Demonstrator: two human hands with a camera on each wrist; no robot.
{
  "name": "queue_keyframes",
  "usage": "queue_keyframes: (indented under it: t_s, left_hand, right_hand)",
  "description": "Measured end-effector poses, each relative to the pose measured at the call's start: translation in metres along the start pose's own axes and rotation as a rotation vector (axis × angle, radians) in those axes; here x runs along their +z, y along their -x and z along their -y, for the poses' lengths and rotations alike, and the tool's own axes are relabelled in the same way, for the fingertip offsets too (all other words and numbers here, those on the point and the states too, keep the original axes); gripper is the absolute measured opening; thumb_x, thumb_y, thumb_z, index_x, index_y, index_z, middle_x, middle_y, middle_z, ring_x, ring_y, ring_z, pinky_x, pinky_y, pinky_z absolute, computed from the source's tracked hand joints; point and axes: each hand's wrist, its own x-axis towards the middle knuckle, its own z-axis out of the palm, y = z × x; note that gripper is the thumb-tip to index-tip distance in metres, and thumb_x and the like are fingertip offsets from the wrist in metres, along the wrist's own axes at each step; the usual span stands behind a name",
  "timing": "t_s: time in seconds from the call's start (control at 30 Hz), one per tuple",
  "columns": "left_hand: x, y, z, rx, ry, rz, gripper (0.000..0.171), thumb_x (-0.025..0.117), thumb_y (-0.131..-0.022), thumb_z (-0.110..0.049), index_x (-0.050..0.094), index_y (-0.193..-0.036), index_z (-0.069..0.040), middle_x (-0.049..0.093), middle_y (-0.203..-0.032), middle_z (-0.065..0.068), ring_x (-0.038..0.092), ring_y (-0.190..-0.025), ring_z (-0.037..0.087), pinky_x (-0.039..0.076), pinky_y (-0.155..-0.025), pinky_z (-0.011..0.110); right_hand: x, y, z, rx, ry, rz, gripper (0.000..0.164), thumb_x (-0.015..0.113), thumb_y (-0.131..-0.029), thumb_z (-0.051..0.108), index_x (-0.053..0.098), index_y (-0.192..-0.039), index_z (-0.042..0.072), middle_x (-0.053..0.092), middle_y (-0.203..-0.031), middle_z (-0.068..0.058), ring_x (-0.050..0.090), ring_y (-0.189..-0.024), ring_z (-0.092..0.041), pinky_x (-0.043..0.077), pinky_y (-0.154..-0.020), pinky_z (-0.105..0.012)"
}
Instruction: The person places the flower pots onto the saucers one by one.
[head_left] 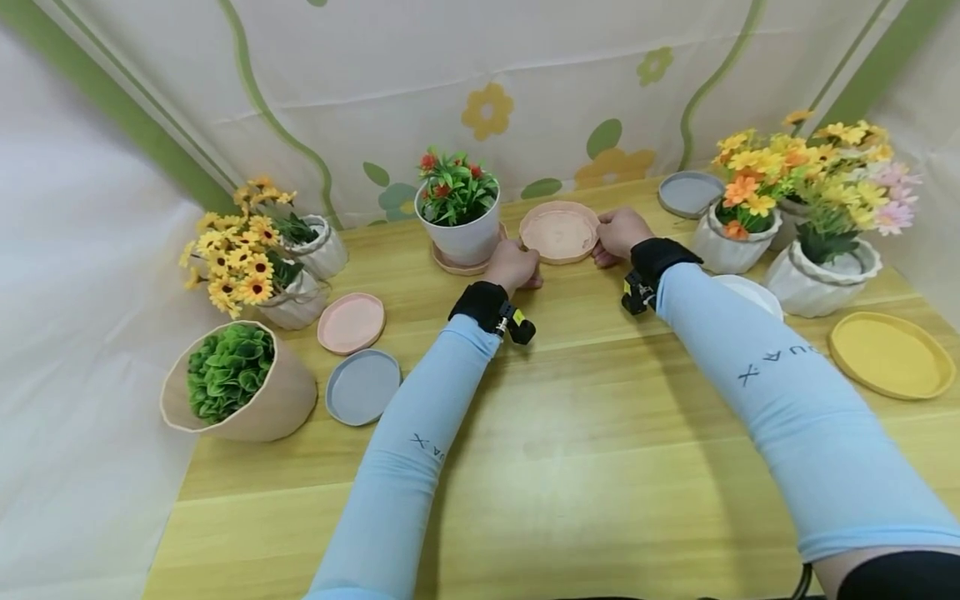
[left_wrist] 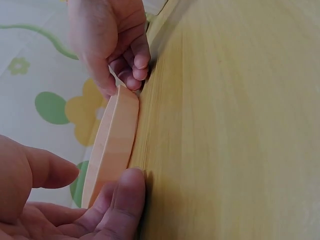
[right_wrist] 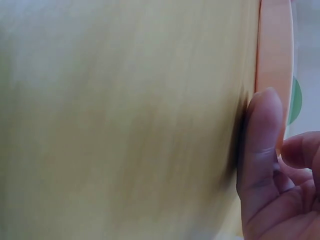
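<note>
On the wooden table, a pink plant saucer [head_left: 559, 232] lies between the two hands. My right hand [head_left: 624, 233] pinches its right edge; in the right wrist view the thumb [right_wrist: 264, 122] runs along the outer wall and a finger meets the rim. At the left side of the saucer is my left hand [head_left: 513, 267], its thumb and fingers spread apart around the near end in the left wrist view, fingertips right at the wall. Just behind the left hand, a white pot [head_left: 468, 236] with a red-flowered plant [head_left: 456, 190] stands on another pink saucer [head_left: 448, 265].
Yellow-flowered pots [head_left: 294, 302] and a beige pot [head_left: 281, 400] with green leaves stand left, beside a small pink saucer [head_left: 351, 323] and a grey one [head_left: 363, 387]. Right are several flower pots [head_left: 823, 279], a grey saucer [head_left: 688, 194], a white saucer [head_left: 753, 293] and a yellow saucer [head_left: 892, 356].
</note>
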Motion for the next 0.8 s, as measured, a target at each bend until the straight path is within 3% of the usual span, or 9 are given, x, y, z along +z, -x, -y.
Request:
queue_keyframes:
  t_s: [0.23, 0.63, 0.8]
  left_hand:
    - [0.000, -0.001, 0.001, 0.028, 0.002, -0.008, 0.020, 0.050, -0.103, -0.013, 0.057, -0.119, -0.003, 0.061, -0.079, 0.011, 0.068, -0.071, 0.020, 0.059, -0.070, 0.028]
    - [-0.003, 0.004, 0.001, 0.025, -0.024, 0.004, 0.033, 0.051, -0.103, -0.015, 0.053, -0.134, -0.004, 0.065, -0.085, 0.011, 0.069, -0.075, 0.021, 0.059, -0.073, 0.027]
    - [-0.020, 0.020, -0.006, 0.137, -0.121, 0.081, 0.041, 0.049, -0.103, -0.015, 0.048, -0.142, -0.001, 0.065, -0.103, 0.014, 0.069, -0.087, 0.025, 0.056, -0.078, 0.031]
  right_hand:
    - [-0.001, 0.000, -0.003, -0.016, -0.038, 0.007, 0.050, 0.033, -0.106, 0.013, 0.030, -0.154, 0.003, 0.062, -0.067, -0.007, 0.064, -0.049, -0.014, 0.059, -0.053, -0.031]
    - [0.000, 0.009, -0.003, -0.010, -0.073, 0.003, 0.050, 0.034, -0.106, 0.015, 0.030, -0.155, 0.004, 0.061, -0.068, -0.006, 0.064, -0.051, -0.013, 0.059, -0.055, -0.029]
    - [-0.001, 0.006, -0.007, -0.005, -0.070, -0.004, 0.050, 0.034, -0.107, 0.017, 0.030, -0.155, 0.004, 0.061, -0.071, -0.006, 0.064, -0.053, -0.012, 0.060, -0.057, -0.029]
